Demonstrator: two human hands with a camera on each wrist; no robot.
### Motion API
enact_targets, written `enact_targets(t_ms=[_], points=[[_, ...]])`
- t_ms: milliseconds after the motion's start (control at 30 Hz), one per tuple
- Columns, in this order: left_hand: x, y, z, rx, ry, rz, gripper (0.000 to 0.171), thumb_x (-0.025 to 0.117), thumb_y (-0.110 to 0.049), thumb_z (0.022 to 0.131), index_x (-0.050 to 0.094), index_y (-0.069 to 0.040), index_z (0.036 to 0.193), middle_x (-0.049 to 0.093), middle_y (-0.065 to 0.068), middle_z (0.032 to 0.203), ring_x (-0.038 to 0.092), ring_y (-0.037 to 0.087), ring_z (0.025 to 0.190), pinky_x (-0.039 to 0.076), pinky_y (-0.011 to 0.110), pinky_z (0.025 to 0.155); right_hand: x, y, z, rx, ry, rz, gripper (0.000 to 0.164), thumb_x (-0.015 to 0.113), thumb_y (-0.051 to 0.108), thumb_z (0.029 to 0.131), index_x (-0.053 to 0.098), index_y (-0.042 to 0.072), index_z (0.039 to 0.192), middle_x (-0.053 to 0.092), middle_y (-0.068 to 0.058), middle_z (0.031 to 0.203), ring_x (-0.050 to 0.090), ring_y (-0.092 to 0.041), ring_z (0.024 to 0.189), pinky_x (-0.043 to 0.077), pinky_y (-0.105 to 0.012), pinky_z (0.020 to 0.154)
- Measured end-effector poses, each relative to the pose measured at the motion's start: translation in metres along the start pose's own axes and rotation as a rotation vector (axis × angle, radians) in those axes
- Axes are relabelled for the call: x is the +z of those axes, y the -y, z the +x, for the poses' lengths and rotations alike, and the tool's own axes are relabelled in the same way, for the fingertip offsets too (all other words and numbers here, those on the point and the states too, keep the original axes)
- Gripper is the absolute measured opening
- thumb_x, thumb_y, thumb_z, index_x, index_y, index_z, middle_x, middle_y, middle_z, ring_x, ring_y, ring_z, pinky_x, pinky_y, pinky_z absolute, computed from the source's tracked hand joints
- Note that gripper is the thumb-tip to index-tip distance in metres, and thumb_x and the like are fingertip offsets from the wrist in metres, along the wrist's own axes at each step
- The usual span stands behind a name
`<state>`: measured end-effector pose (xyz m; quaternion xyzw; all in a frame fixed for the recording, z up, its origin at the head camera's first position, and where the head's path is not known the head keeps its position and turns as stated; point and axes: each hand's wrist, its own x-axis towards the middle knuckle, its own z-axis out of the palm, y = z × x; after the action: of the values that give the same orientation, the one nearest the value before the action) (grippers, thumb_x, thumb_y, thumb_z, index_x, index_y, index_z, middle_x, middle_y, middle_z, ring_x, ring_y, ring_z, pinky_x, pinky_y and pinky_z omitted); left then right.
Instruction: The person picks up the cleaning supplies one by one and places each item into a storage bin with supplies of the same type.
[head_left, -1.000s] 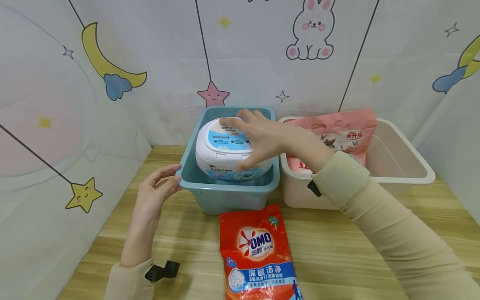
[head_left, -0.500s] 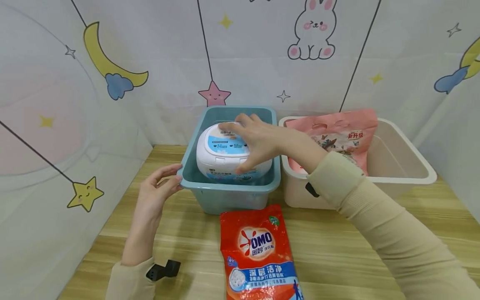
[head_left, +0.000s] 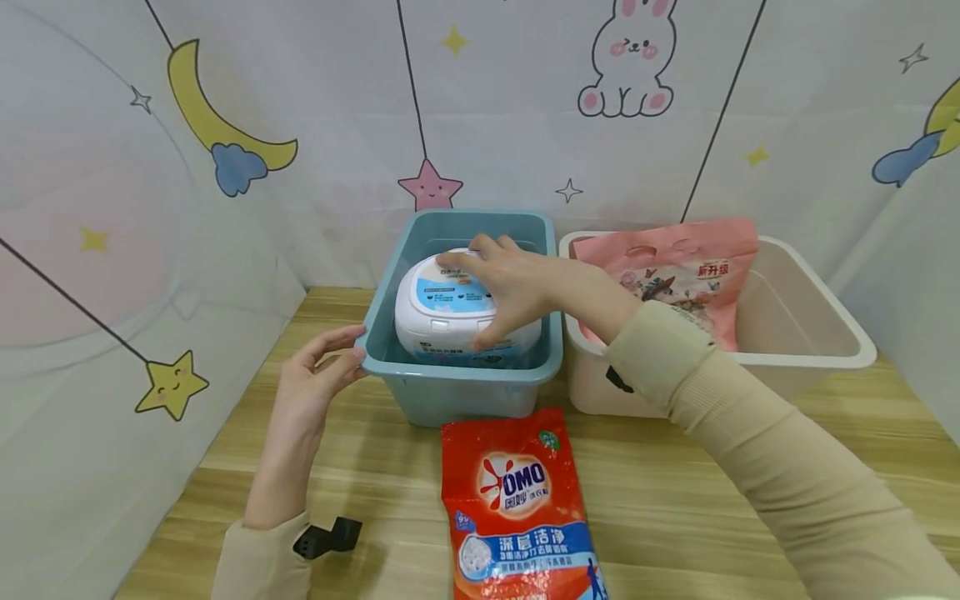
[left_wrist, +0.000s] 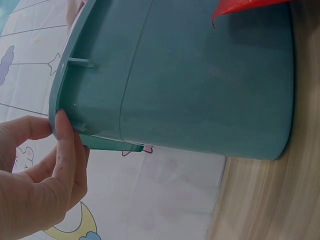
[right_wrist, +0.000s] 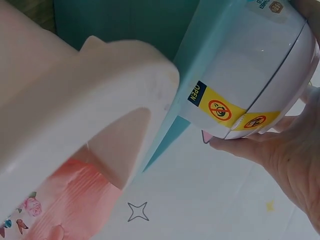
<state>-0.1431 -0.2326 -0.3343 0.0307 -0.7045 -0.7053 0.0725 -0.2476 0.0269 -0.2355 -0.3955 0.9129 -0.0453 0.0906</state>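
Observation:
A white lidded tub (head_left: 450, 312) with a blue-and-white label sits low inside the teal bin (head_left: 465, 375). My right hand (head_left: 517, 283) spans the tub from above and grips it, thumb on the near side and fingers toward the back. In the right wrist view, a yellow warning sticker marked OPEN shows on the tub's side (right_wrist: 225, 110). My left hand (head_left: 318, 367) pinches the bin's left front corner rim between thumb and fingers; the left wrist view shows the fingertips (left_wrist: 62, 122) on that rim. The tub's underside is hidden by the bin wall.
Right of the teal bin stands a cream bin (head_left: 810, 360) with a pink printed bag (head_left: 712, 283) leaning in it. A red OMO detergent bag (head_left: 517, 500) lies in front on the wooden table (head_left: 690, 500). A patterned cloth (head_left: 337, 125) hangs behind.
The white tub has gone down deeper into the teal bin, with my right hand lowering along with it. My left hand keeps its pinch on the rim.

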Motion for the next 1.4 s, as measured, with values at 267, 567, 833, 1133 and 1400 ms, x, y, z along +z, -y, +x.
enact_targets(t_ms=[267, 567, 833, 1133, 1400], points=[[0.000, 0.000, 0.000, 0.004, -0.005, 0.016, 0.039, 0.066, -0.014, 0.091, 0.058, 0.000, 0.126, 0.054, 0.002, 0.112, 0.064, 0.004, 0.084, 0.057, 0.018, 0.080, 0.005, 0.002, 0.006, 0.004, 0.029, 0.005, 0.103, 0.074, 0.057, 0.070, 0.016, 0.033, 0.152, 0.028, -0.008, 0.149, 0.032, -0.028, 0.127, 0.042, -0.048, 0.105], [0.000, -0.001, 0.000, 0.007, 0.001, 0.004, 0.040, 0.066, -0.014, 0.091, 0.057, 0.002, 0.127, 0.055, 0.003, 0.113, 0.064, 0.004, 0.084, 0.057, 0.018, 0.080, 0.013, 0.000, 0.010, 0.028, 0.068, -0.012, 0.102, 0.073, 0.058, 0.071, 0.014, 0.036, 0.152, 0.023, -0.010, 0.153, 0.029, -0.031, 0.131, 0.039, -0.052, 0.107], [0.000, 0.000, 0.000, 0.006, 0.005, 0.005, 0.040, 0.066, -0.013, 0.091, 0.057, 0.002, 0.128, 0.054, 0.002, 0.113, 0.064, 0.004, 0.084, 0.056, 0.018, 0.081, 0.017, -0.001, 0.011, 0.023, 0.082, -0.003, 0.102, 0.072, 0.057, 0.072, 0.014, 0.035, 0.152, 0.023, -0.011, 0.153, 0.027, -0.034, 0.134, 0.037, -0.055, 0.109], [0.000, 0.000, 0.000, 0.007, 0.008, 0.003, 0.040, 0.066, -0.013, 0.091, 0.057, 0.002, 0.127, 0.054, 0.002, 0.113, 0.064, 0.004, 0.084, 0.056, 0.018, 0.081, 0.021, -0.001, 0.012, 0.030, 0.108, 0.008, 0.102, 0.073, 0.056, 0.073, 0.013, 0.034, 0.153, 0.020, -0.012, 0.157, 0.026, -0.035, 0.139, 0.030, -0.060, 0.113], [0.000, 0.000, 0.001, 0.010, 0.008, -0.003, 0.041, 0.066, -0.012, 0.091, 0.056, 0.003, 0.128, 0.055, 0.003, 0.113, 0.064, 0.004, 0.083, 0.057, 0.018, 0.080, 0.025, -0.003, 0.012, 0.054, 0.135, 0.014, 0.102, 0.073, 0.055, 0.073, 0.014, 0.034, 0.153, 0.014, -0.013, 0.160, 0.022, -0.037, 0.143, 0.026, -0.063, 0.113]])
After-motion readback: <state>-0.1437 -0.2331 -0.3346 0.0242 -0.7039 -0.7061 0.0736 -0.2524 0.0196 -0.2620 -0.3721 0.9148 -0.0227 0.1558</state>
